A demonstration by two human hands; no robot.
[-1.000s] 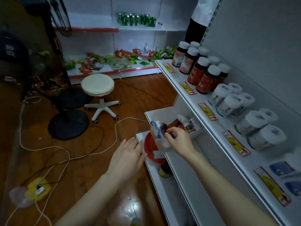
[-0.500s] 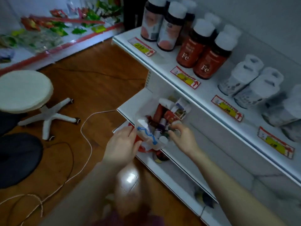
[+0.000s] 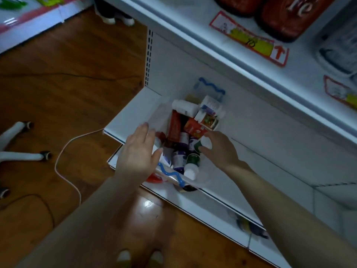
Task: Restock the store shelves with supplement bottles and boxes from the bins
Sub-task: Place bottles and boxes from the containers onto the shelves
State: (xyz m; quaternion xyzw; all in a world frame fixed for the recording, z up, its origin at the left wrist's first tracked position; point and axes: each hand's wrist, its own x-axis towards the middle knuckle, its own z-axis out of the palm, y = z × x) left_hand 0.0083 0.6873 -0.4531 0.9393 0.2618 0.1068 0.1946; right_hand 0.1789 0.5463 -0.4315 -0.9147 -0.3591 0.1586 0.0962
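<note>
Restock judged early: bin (image 3: 170,172) on lower shelf (image 3: 260,144) heaped with bottles and boxes, most unshelved; right hand (image 3: 218,149) pinches white-capped green bottle (image 3: 206,142) inside bin, left hand (image 3: 138,151) straight-fingered at its near rim.

We are looking into a shop aisle. Above the right grip (image 3: 218,149), a white metal shelf (image 3: 193,31) carries red-bordered price labels (image 3: 249,38) along its front edge, with brown-red bottles (image 3: 293,14) marked "Fe" standing behind them. Beyond the left grip (image 3: 138,151), a slotted upright (image 3: 148,57) ends the shelving. Between the two grips, a clear bin (image 3: 210,88) of supplement bottles (image 3: 179,153) sits on the lower shelf (image 3: 260,151). Far beyond the left grip, across the wooden floor (image 3: 67,74), a second shelf unit (image 3: 34,14) with a red edge strip holds green packets (image 3: 11,1).
</note>
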